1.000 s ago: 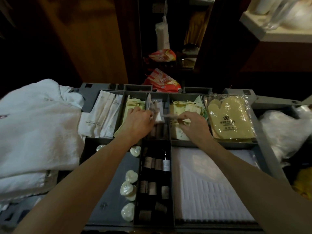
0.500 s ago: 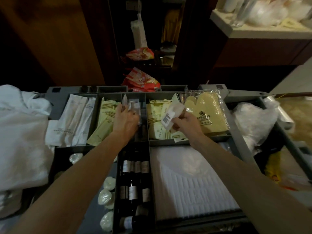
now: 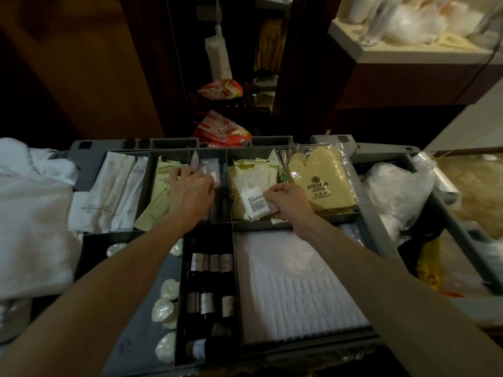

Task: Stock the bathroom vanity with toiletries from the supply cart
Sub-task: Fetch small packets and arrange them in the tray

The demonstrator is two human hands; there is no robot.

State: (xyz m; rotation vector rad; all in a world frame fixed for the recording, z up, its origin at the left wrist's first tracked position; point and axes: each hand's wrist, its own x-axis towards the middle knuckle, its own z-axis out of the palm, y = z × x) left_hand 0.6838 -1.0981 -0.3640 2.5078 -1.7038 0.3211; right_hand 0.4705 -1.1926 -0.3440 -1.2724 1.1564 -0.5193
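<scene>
Pinching a small flat white labelled sachet [image 3: 255, 204] just to its left, the right hand [image 3: 290, 200]; the left hand [image 3: 190, 190] lies on clear-wrapped packets [image 3: 211, 168] just beyond, grip indeterminable.

Dividers [image 3: 261, 226] fence packed cart [image 3: 366, 191] compartments; approach open from above.

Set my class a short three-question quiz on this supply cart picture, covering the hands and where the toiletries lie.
1. True or false: the right hand pinches a white sachet.
2. In the back row of the cart, the wrapped yellow mitt lies at: A the right end, B the left end, C the middle.
3. Which hand reaches to the clear packets?
Key: 1 true; 2 A; 3 the left hand.
</scene>
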